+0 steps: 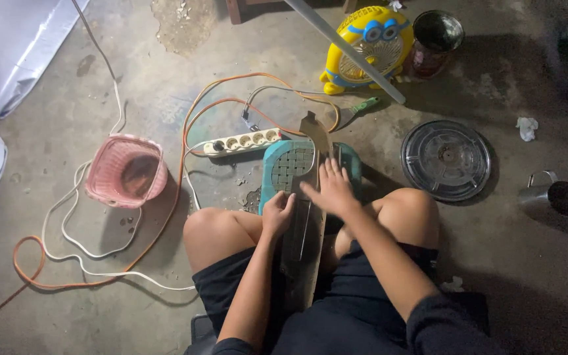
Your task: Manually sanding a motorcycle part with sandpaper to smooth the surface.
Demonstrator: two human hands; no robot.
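- Head view: my left hand (277,212) curls its fingers on the long dark blade (310,217) at frame centre; my right hand (331,189), fingers spread, presses flat on it, hiding its middle.
- The blade lies across one teal stool (288,167), between my knees.
- Around: one pink basket (126,171) left, one power strip (242,141), one yellow fan (366,49) cut by a pole (346,52), one round lid (446,160), one metal mug (553,196) right.

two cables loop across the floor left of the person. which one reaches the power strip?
The white cable: its run climbs past the pink basket into the left end of the power strip. The orange cable arcs on above the strip instead.
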